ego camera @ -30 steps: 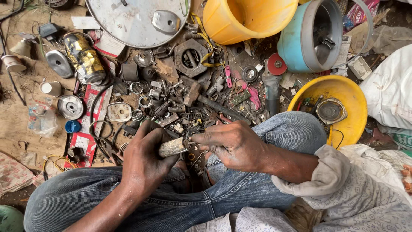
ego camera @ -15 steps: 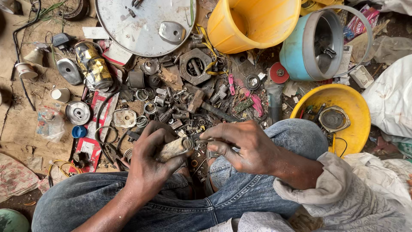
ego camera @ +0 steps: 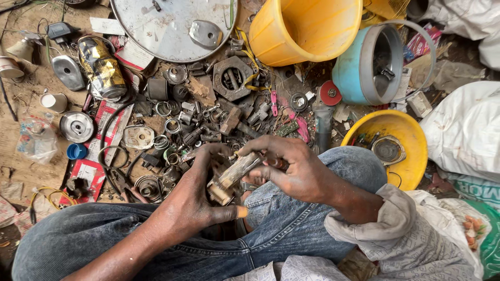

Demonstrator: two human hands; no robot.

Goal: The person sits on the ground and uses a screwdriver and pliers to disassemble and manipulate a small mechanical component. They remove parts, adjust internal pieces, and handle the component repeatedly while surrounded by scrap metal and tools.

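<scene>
Rusty, dirt-caked metal part (ego camera: 235, 174), elongated and tan-grey, sits between both hands over the lap, just above the blue denim jeans (ego camera: 271, 234). Left hand (ego camera: 200, 200) curled around its lower end, thumb lying flat beneath, fingers wrapped and hiding the base. Right hand (ego camera: 294, 171) pinching the upper end between thumb and fingertips, fingers bent close; a dark reddish piece shows at those fingertips, kind cannot be told. Part tilted, upper end toward the right hand. Ground beyond the knees carries a dense scatter of scrap: metal rings, springs and small fittings just beyond the hands. Hexagonal metal casting (ego camera: 233, 78) near the centre top, touching a yellow strap. Large round grey metal lid (ego camera: 174, 26) at top, partly out of frame. Crushed gold-and-black can (ego camera: 101, 67) to its left. Yellow plastic bucket (ego camera: 307, 26) tipped on its side at top right; blue-and-grey cylindrical housing (ego camera: 367, 65) just beside it. Yellow bowl (ego camera: 406, 130) beside the right knee, holding a round metal piece. Small blue bottle cap (ego camera: 76, 151) at left, near a round metal disc (ego camera: 76, 126).
</scene>
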